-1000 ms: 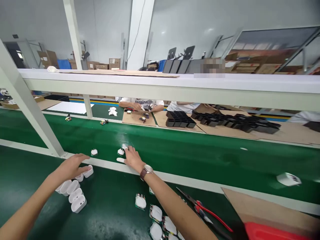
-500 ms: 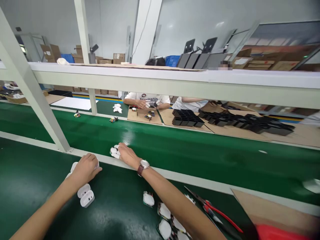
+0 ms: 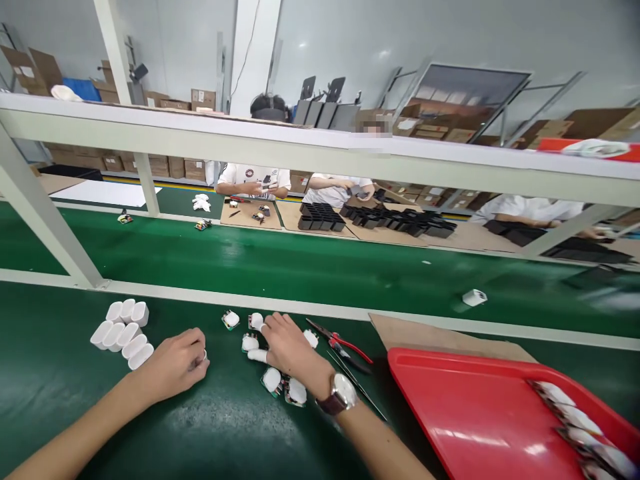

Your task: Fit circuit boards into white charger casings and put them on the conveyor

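Note:
My left hand [image 3: 177, 360] is closed over the green bench, with a sliver of a white plastic case [image 3: 205, 356] showing at its fingertips. Beside it, several white oval cases [image 3: 114, 335] stand in a cluster. My right hand [image 3: 293, 347] wears white finger covers and a wristwatch. It reaches over small circuit boards with white pads, its thumb held apart from the other fingers. One board [image 3: 249, 343] lies between thumb and forefinger, and another board [image 3: 231, 320] sits farther left. More boards [image 3: 272, 381] lie below the hand, which hides part of the group.
Red-handled pliers [image 3: 345, 347] and a thin rod [image 3: 357, 385] lie right of my hand. A red tray [image 3: 480, 413] holds several padded boards. Beyond the rail runs a green belt [image 3: 320, 273] with a white block [image 3: 474, 297]. Across it, co-workers handle parts near black holders [image 3: 320, 217].
The view has swung right, bringing the red tray in. My right hand has come back from the belt edge to the boards on the bench. My left hand has moved right of the white cases.

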`<action>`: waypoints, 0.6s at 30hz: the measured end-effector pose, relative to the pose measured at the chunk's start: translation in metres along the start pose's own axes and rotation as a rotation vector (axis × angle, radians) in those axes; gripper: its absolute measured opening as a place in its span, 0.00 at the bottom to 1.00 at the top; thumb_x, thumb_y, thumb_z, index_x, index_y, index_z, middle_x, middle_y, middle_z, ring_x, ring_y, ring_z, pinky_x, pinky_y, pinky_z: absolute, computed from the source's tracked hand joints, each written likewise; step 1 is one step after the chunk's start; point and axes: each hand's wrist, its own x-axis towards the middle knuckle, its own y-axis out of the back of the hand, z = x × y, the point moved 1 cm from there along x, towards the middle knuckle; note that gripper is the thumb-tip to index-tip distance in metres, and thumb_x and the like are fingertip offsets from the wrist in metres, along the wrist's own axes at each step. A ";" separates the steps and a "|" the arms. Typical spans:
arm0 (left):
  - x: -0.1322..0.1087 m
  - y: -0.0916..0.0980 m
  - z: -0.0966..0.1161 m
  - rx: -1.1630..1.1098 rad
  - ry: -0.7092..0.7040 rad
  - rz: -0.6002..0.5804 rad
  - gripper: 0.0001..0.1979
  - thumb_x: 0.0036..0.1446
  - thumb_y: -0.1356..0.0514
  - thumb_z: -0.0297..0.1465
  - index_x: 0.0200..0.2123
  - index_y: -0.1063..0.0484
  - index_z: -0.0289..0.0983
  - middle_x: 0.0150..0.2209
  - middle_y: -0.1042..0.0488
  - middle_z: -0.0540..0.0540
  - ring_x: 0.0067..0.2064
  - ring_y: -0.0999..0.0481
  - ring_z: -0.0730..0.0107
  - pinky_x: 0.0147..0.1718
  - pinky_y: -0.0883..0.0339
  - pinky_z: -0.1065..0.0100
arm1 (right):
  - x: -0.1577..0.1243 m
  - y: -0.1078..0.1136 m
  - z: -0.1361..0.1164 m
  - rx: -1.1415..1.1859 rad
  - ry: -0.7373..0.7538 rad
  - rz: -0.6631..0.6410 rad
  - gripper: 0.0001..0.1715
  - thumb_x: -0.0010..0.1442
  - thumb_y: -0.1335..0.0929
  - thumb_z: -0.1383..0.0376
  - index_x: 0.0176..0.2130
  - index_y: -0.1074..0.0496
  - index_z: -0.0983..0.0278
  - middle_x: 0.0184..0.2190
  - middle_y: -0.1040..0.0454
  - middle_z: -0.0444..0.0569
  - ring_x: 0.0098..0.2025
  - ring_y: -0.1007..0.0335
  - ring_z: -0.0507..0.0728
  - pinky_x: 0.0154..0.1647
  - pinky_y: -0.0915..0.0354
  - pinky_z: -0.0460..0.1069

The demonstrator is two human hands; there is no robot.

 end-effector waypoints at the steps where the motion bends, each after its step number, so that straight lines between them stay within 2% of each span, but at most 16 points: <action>1: -0.004 -0.006 0.002 -0.029 0.001 -0.001 0.14 0.70 0.43 0.33 0.29 0.32 0.40 0.39 0.26 0.48 0.34 0.23 0.68 0.33 0.31 0.65 | -0.007 -0.002 -0.008 -0.010 0.008 -0.006 0.09 0.64 0.25 0.62 0.41 0.23 0.66 0.43 0.25 0.59 0.51 0.30 0.69 0.56 0.33 0.63; 4: -0.012 -0.019 0.001 -0.141 0.006 0.011 0.14 0.68 0.37 0.41 0.33 0.30 0.40 0.43 0.25 0.47 0.39 0.22 0.66 0.39 0.28 0.65 | -0.023 -0.010 -0.034 -0.024 0.037 -0.014 0.02 0.64 0.28 0.70 0.39 0.23 0.64 0.44 0.25 0.57 0.50 0.31 0.67 0.56 0.32 0.61; 5: -0.014 -0.023 -0.001 -0.177 0.007 0.013 0.15 0.65 0.34 0.44 0.34 0.30 0.40 0.45 0.25 0.46 0.42 0.21 0.64 0.41 0.27 0.64 | -0.025 -0.014 -0.042 -0.023 0.047 -0.015 0.04 0.64 0.29 0.72 0.38 0.23 0.63 0.45 0.25 0.56 0.50 0.31 0.66 0.55 0.32 0.60; 8: -0.023 -0.030 -0.006 -0.246 0.054 0.005 0.22 0.56 0.26 0.45 0.45 0.29 0.41 0.54 0.26 0.43 0.50 0.21 0.57 0.49 0.25 0.60 | -0.029 -0.025 -0.064 -0.019 0.038 -0.007 0.02 0.66 0.29 0.69 0.39 0.23 0.64 0.46 0.26 0.57 0.49 0.32 0.67 0.52 0.30 0.61; 11: -0.031 -0.034 -0.009 -0.263 0.137 -0.008 0.30 0.60 0.29 0.39 0.61 0.35 0.44 0.59 0.26 0.41 0.57 0.23 0.53 0.55 0.25 0.54 | -0.028 -0.036 -0.078 -0.030 -0.046 0.022 0.10 0.71 0.32 0.63 0.41 0.23 0.66 0.46 0.26 0.62 0.48 0.32 0.69 0.50 0.30 0.65; 13: -0.035 -0.035 -0.010 -0.272 0.167 -0.027 0.35 0.63 0.31 0.37 0.69 0.41 0.47 0.61 0.26 0.42 0.60 0.24 0.52 0.58 0.26 0.52 | -0.027 -0.042 -0.083 -0.031 -0.081 0.025 0.07 0.70 0.32 0.66 0.41 0.23 0.66 0.44 0.26 0.62 0.47 0.32 0.69 0.49 0.29 0.65; 15: -0.037 -0.034 -0.011 -0.299 0.173 -0.059 0.39 0.63 0.32 0.37 0.72 0.46 0.49 0.63 0.28 0.42 0.61 0.24 0.52 0.59 0.26 0.53 | -0.026 -0.044 -0.083 -0.024 -0.092 0.021 0.03 0.65 0.30 0.70 0.41 0.24 0.66 0.45 0.26 0.62 0.47 0.33 0.69 0.49 0.29 0.65; 18: -0.038 -0.034 -0.014 -0.354 0.192 -0.105 0.41 0.64 0.32 0.36 0.74 0.49 0.51 0.65 0.30 0.43 0.63 0.24 0.54 0.61 0.27 0.54 | -0.028 -0.044 -0.078 -0.011 -0.102 0.033 0.11 0.62 0.31 0.75 0.45 0.26 0.68 0.53 0.28 0.65 0.53 0.34 0.71 0.55 0.30 0.66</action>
